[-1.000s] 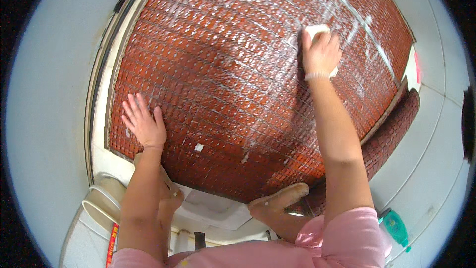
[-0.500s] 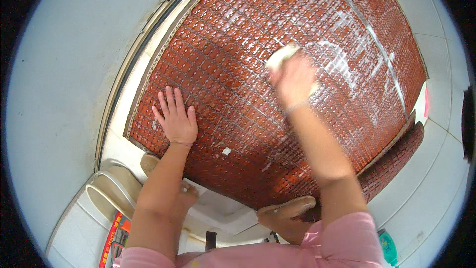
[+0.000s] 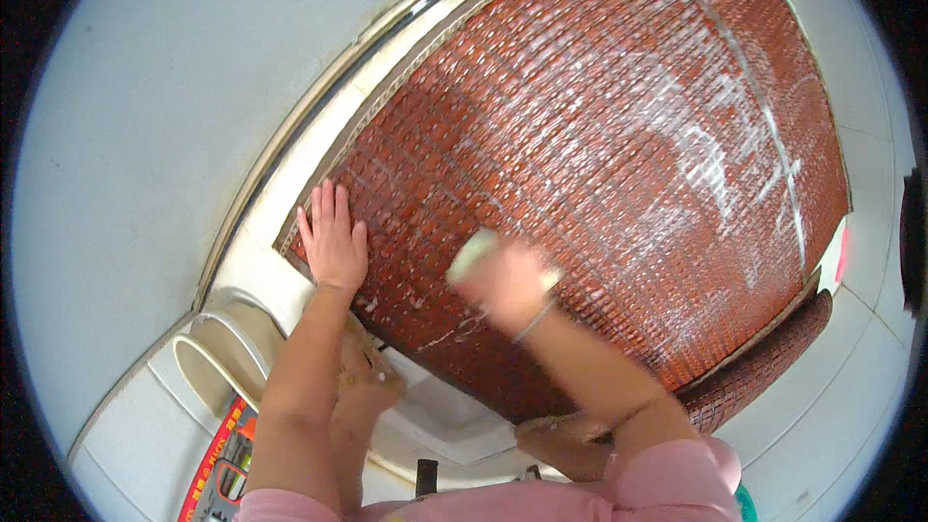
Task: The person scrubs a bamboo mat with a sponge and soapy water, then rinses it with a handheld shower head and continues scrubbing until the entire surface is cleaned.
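A large reddish-brown mat of small tiles [image 3: 580, 135], wet and streaked with white suds, spreads out in front of me. My left hand [image 3: 334, 240] lies flat on its near left corner, fingers stretched out and holding nothing. Over the near middle of the mat, my right hand [image 3: 510, 282] grips a pale scrubber [image 3: 474, 253] pressed to the surface. Its ends stick out on both sides of my blurred fingers; whether it is a brush or a sponge is hard to make out. A thin band circles my right wrist.
Part of the mat is rolled up [image 3: 759, 367] at the near right. A grey-white door [image 3: 193, 135] borders the left side. Near my left arm stand a cream plastic vessel [image 3: 217, 353] and a red-edged package [image 3: 215, 464]. A white basin [image 3: 445, 411] lies between my feet.
My right hand has swept the scrubber toward me and to the left. The view has shifted a little; my left hand still rests by the mat's left edge.
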`<state>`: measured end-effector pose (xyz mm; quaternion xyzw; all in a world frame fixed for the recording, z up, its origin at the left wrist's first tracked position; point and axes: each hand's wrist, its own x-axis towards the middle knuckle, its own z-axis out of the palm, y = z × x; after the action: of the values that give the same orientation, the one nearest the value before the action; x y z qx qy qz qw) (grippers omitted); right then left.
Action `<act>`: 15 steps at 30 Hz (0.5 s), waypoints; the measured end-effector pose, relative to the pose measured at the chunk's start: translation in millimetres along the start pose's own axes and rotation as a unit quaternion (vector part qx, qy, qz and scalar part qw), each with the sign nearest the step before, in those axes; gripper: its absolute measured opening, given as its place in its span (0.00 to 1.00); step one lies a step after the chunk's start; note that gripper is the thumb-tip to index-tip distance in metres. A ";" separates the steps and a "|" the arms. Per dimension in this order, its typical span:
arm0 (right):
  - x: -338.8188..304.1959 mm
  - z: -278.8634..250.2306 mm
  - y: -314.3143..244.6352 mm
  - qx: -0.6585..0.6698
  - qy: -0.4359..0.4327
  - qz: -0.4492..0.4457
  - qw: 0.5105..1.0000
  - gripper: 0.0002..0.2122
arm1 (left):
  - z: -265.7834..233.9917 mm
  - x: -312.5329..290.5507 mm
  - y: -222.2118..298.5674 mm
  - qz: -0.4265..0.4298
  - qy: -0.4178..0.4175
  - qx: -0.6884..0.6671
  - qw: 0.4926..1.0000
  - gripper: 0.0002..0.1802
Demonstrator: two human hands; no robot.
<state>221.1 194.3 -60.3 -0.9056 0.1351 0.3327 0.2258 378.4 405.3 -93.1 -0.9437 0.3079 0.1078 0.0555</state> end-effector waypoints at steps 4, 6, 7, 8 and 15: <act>66.0 -75.3 158.0 -0.127 0.560 0.140 0.806 0.18 | 8.8 5.9 3.8 0.031 0.053 -0.026 0.998 0.34; 98.8 -119.1 168.1 -0.068 0.539 0.263 0.797 0.20 | 11.7 7.0 7.4 0.029 0.053 -0.037 0.997 0.33; 115.4 -128.0 144.2 -0.055 0.510 0.253 0.820 0.20 | 9.7 7.4 3.8 0.029 0.055 -0.037 0.997 0.33; 134.7 -118.0 122.0 -0.116 0.545 0.147 0.817 0.18 | 7.9 9.5 2.3 0.018 0.066 -0.093 0.993 0.32; 70.6 41.4 -133.9 -0.140 0.275 -0.215 0.927 0.10 | -12.4 30.0 -18.8 -0.177 0.026 -0.713 0.678 0.44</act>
<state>303.9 323.7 -92.4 -0.9913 -0.0540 0.0296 0.1165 415.2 401.2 -87.4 -0.7364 -0.0336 0.2583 -0.6244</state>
